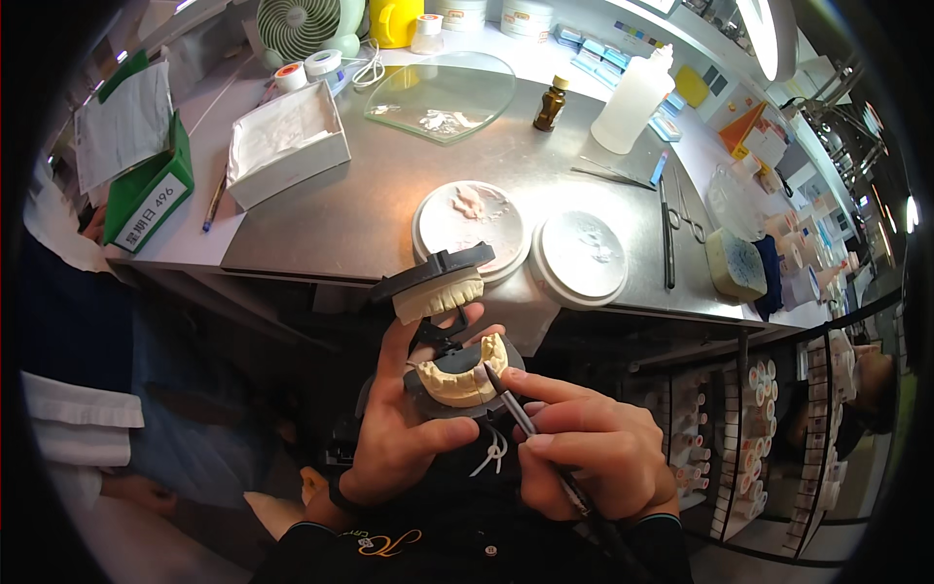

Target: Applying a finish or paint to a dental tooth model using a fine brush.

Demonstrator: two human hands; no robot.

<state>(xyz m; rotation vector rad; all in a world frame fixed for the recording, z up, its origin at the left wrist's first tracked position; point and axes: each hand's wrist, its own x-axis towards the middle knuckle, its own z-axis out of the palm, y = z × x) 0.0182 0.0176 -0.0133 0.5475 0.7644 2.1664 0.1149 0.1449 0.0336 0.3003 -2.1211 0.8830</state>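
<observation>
My left hand (394,423) is closed round a dental articulator, a black hinged frame (435,270) that stands open. Its upper part carries one cream plaster tooth model (443,298); the lower part bears another, a horseshoe-shaped plaster model (457,386). In my right hand (593,448) is a fine brush (518,413), pinched like a pen. Its dark tip touches or nearly touches the teeth at the right side of the lower model. Just beyond the articulator sit a round white dish (438,209) with pinkish paste and a second round dish (584,255) with greyish-blue residue.
A glass slab (443,88) with white powder lies farther back, near a brown bottle (551,104) and a white squeeze bottle (632,102). Tweezers (615,175) and a black-handled tool (668,238) lie right. A white box (287,146) stands left. Another person's sleeve (83,419) is at far left.
</observation>
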